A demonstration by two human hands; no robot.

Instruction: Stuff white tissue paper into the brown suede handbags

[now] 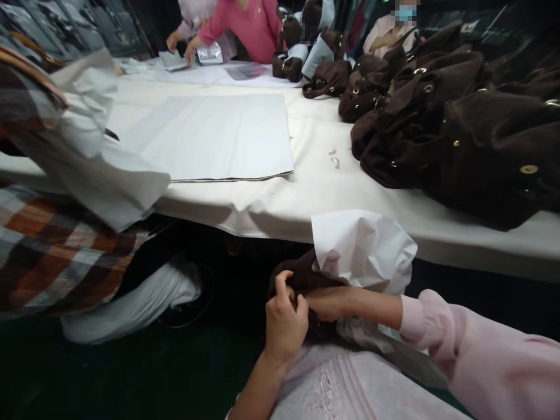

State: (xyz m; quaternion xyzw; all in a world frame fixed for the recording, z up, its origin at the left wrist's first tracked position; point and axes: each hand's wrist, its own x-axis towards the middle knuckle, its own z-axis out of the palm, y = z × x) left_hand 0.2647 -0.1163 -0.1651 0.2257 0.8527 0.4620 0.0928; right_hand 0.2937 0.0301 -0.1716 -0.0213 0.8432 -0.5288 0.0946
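left hand (284, 324): pinching the brown bag (301, 280) rim, in lap below worktop (324, 186)
right hand (326, 303): buried in bag with white paper (363, 251), grip can't tell
handling: soft, floppy, light; hold by rim

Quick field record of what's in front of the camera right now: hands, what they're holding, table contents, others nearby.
left hand: gripping the brown bag on the lap
right hand: pushed into the bag's opening, fingers hidden
white paper: crumpled, sticking out of the bag
table: white cover, flat paper sheets, pile of brown bags
others: plaid sleeve at left holding paper; people at far end
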